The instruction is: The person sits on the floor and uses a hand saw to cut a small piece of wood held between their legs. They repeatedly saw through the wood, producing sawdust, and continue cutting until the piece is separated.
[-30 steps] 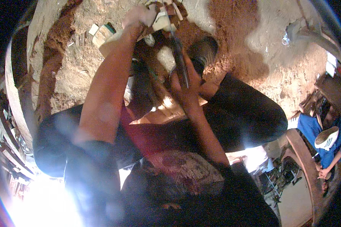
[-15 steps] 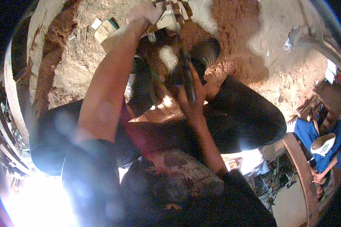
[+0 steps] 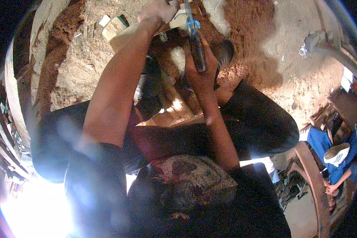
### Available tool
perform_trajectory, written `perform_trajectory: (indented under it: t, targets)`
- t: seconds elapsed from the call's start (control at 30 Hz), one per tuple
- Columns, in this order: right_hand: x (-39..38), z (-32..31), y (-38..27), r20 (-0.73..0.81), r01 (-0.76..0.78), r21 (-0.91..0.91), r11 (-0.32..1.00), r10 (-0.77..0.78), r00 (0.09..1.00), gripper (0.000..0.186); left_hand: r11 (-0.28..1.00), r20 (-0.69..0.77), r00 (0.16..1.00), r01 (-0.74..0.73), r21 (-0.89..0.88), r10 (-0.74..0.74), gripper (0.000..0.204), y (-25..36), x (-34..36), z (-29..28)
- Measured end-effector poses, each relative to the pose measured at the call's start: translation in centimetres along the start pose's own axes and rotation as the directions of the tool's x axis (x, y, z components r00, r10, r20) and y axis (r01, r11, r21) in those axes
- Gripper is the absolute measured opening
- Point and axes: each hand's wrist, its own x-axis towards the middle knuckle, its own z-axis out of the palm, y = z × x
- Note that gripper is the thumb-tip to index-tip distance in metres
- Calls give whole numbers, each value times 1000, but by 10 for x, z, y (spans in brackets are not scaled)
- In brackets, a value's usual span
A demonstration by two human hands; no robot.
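At the top of the view, my left hand (image 3: 158, 12) is closed on a pale wooden piece (image 3: 179, 20), pressing it from its left side; its fingertips are partly hidden. My right hand (image 3: 202, 65) is wrapped round the straight dark handle of a long-bladed hand tool (image 3: 197, 49) with a bright blue collar. The narrow metal blade points away from me beside the wood and runs out of the top edge, so its tip is hidden. A longer pale timber (image 3: 125, 39) lies under my left forearm, with a small cut block (image 3: 115, 25) by its left end.
My legs are folded to either side, with a dark shoe (image 3: 225, 53) beyond my right hand. Reddish sawdust (image 3: 248, 39) covers the ground. At the far right sits a person in blue trousers (image 3: 320, 139), behind a curved wooden beam (image 3: 310, 174). Strong light glares at lower left.
My right hand has moved forward, away from me, with the tool, and the blue collar now shows. My left hand stays on the wood, only slightly shifted in the picture.
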Motion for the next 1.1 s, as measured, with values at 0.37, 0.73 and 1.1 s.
perform_trajectory:
  t: [0.37,0.73,1.1]
  targets:
    - [-11,9,36,-135,159,-127,979,-176,975,56,988,-41,998,59,142,-53,47,-25,23,24]
    - [-7,1,38,-110,165,-148,975,-182,977,57,987,19,996,81,136,-85,54,-22,26,28]
    - [-11,-1,59,-123,76,-171,982,-98,988,55,975,14,993,110,191,-115,62,-23,36,23]
